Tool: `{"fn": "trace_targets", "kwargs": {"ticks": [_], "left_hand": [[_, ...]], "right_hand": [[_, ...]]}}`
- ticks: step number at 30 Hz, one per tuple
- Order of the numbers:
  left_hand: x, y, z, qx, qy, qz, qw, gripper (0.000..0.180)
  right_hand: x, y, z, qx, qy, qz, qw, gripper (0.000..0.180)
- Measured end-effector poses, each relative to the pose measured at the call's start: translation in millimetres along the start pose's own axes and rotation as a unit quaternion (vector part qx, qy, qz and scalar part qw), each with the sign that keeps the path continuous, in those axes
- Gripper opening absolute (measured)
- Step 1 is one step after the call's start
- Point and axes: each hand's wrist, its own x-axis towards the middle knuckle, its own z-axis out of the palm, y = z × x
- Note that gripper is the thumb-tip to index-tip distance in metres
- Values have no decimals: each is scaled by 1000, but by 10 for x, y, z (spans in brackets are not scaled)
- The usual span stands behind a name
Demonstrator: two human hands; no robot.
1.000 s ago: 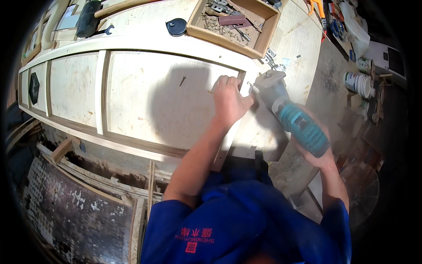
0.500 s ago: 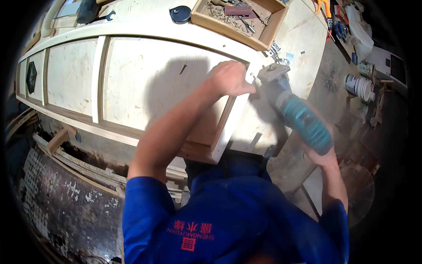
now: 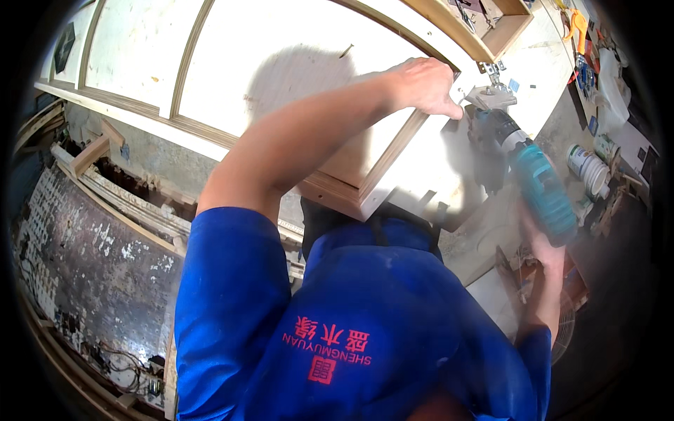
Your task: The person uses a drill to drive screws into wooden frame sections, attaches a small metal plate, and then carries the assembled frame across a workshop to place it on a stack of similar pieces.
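My left hand (image 3: 427, 83) grips the end of a pale wooden frame (image 3: 382, 175), its fingers curled over the inner edge and its thumb along the rail. To the right, my right hand (image 3: 544, 242) holds a teal handheld power tool (image 3: 544, 184), which looks like a trim router. The tool's grey metal plate (image 3: 491, 98) is close to the frame's end, near my left thumb; whether it touches cannot be told. Inside the frame a loose screw (image 3: 346, 50) lies on the pale surface. Metal hinges (image 3: 496, 73) lie just beyond the tool.
A wooden box (image 3: 516, 31) with hardware stands beyond the frame. Orange-handled pliers (image 3: 577, 28) lie at the far right. White buckets (image 3: 590, 172) stand on the right. At left are a black hexagonal piece (image 3: 64, 47) and a worn, paint-flecked panel (image 3: 98, 259) below the bench.
The view has shifted, so the bench and frame sit differently in it. My left hand keeps its hold at the frame's end, and the power tool stays in my right hand beside it.
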Motion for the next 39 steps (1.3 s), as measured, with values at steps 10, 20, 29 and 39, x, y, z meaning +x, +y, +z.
{"fn": "trace_targets", "kwargs": {"ticks": [10, 20, 29, 39], "left_hand": [[5, -47, 45, -30, -3, -1, 1000, 50], [30, 1, -23, -8, -28, -30, 999, 48], [8, 46, -65, -27, -28, -41, 998, 63], [-22, 25, -52, -54, -7, -24, 998, 59]], "right_hand": [[139, -180, 13, 38, -55, -60, 996, 67], [346, -215, 26, 32, -57, -61, 996, 67], [517, -573, -131, -37, -110, -68, 991, 65], [735, -883, -204, -110, -166, -40, 979, 66]]}}
